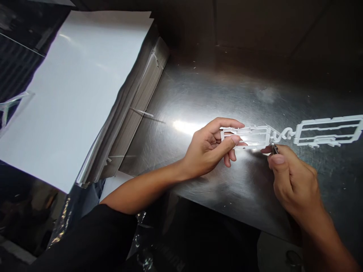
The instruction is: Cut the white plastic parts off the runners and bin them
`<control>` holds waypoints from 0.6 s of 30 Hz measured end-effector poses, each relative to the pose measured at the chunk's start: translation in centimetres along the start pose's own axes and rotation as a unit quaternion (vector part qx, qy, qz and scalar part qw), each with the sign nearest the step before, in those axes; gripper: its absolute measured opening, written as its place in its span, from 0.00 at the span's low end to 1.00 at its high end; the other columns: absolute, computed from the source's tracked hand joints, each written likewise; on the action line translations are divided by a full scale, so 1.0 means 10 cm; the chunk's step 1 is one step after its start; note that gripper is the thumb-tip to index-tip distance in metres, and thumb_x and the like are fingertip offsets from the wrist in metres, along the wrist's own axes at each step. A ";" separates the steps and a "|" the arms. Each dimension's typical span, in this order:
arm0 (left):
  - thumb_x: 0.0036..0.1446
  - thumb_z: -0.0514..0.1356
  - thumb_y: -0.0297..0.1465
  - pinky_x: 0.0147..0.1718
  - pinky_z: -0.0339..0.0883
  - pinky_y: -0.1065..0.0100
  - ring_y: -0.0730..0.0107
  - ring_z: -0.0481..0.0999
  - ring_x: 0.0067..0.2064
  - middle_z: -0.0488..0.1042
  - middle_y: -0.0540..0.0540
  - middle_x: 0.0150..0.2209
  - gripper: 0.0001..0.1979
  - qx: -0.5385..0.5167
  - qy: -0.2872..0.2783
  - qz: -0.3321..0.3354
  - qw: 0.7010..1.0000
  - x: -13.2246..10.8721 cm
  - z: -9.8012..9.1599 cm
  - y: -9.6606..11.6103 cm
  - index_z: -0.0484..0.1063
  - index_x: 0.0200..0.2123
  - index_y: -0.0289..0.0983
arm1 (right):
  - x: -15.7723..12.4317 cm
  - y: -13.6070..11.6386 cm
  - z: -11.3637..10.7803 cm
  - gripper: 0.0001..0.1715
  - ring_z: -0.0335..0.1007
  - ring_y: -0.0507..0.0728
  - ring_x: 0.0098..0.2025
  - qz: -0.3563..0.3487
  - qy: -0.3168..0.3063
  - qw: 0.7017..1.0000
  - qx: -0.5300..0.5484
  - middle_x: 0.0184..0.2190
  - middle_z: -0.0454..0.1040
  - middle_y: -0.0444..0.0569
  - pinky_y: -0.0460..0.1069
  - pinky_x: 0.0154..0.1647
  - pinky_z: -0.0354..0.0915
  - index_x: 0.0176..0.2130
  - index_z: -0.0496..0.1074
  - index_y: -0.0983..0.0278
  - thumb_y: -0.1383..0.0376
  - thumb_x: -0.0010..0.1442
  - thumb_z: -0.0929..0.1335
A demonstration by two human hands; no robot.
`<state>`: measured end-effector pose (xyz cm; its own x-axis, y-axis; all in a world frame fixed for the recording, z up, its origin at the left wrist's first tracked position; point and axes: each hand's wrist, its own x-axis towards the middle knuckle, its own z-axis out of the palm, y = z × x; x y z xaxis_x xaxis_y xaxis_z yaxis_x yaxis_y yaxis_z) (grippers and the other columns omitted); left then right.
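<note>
- Hands both working over the table, close together, right of centre in the head view.
- Left hand [209, 148]: half closed, thumb lying across a white plastic frame [245, 136], fingers wrapped behind and under it. Firm hold on the frame. Cannot tell whether the frame touches the table.
- Right hand [295, 181]: curled tight, thumb on top, gripping a small metal tool [273, 148]. Fingers hide most of the tool; only its tip shows, so its exact kind is unclear.
- Tool tip sits at the frame's right end, at or just beside the spot where a curled white link [283, 133] joins it. Cannot tell whether it is biting the plastic.
- Link runs on to a second white frame [326, 130], which lies out to the right, unheld, reaching the edge of the view.
- Hands nearest each other at that joint; work in hand centres there.
- Table top [198, 94]: brushed steel, scratched, strong glare near the left hand, small white flecks [195, 68] scattered about.
- Off to the left, a large white sheet [73, 94] lies on a plastic-wrapped stack [138, 124].
- Black sleeve [85, 238] covers the upper left arm; forearms bare.
</note>
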<state>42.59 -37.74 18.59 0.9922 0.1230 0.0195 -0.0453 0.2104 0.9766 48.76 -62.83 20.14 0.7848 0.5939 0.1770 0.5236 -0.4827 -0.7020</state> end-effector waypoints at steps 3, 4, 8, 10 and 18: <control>0.74 0.75 0.42 0.33 0.81 0.72 0.66 0.89 0.42 0.88 0.45 0.45 0.18 0.093 0.006 0.010 0.996 0.04 -0.08 0.09 0.81 0.58 0.39 | -0.01 0.00 0.03 0.26 0.70 0.57 0.25 -0.017 0.000 0.999 -0.033 0.32 0.75 0.43 0.54 0.29 0.62 0.50 0.74 0.58 0.48 0.95 0.59; 0.73 0.76 0.42 0.37 0.81 0.72 0.64 0.90 0.47 0.88 0.44 0.49 0.18 0.129 0.006 0.022 0.991 0.06 -0.12 0.13 0.82 0.57 0.39 | -0.01 -0.01 0.06 0.27 0.72 0.57 0.26 -0.028 -0.001 0.999 -0.046 0.33 0.76 0.43 0.54 0.29 0.62 0.49 0.73 0.59 0.48 0.96 0.59; 0.76 0.72 0.44 0.48 0.80 0.67 0.60 0.88 0.55 0.87 0.43 0.57 0.17 0.231 -0.035 0.068 0.970 0.09 -0.21 0.32 0.84 0.60 0.41 | -0.05 -0.07 0.21 0.29 0.73 0.57 0.28 -0.094 -0.029 0.990 -0.105 0.35 0.77 0.44 0.55 0.29 0.62 0.49 0.72 0.61 0.48 0.96 0.57; 0.80 0.68 0.46 0.45 0.77 0.65 0.59 0.87 0.51 0.87 0.44 0.54 0.18 0.272 -0.076 0.072 0.956 0.12 -0.21 0.36 0.83 0.63 0.43 | -0.08 -0.12 0.31 0.28 0.73 0.57 0.28 -0.130 -0.042 0.982 -0.127 0.34 0.75 0.45 0.55 0.29 0.60 0.50 0.72 0.63 0.50 0.97 0.57; 0.77 0.70 0.42 0.35 0.68 0.63 0.65 0.80 0.34 0.82 0.52 0.33 0.11 0.207 -0.170 0.063 0.961 0.33 -0.20 0.08 0.82 0.41 0.43 | -0.13 -0.20 0.48 0.25 0.68 0.57 0.24 -0.193 -0.066 0.967 -0.154 0.30 0.69 0.42 0.56 0.26 0.57 0.49 0.71 0.63 0.54 0.97 0.58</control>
<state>45.58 -35.19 19.03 0.9656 -0.2174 0.1425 -0.1866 -0.1982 0.9622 45.11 -59.54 17.97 0.4717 0.8359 0.2805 0.8593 -0.3645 -0.3588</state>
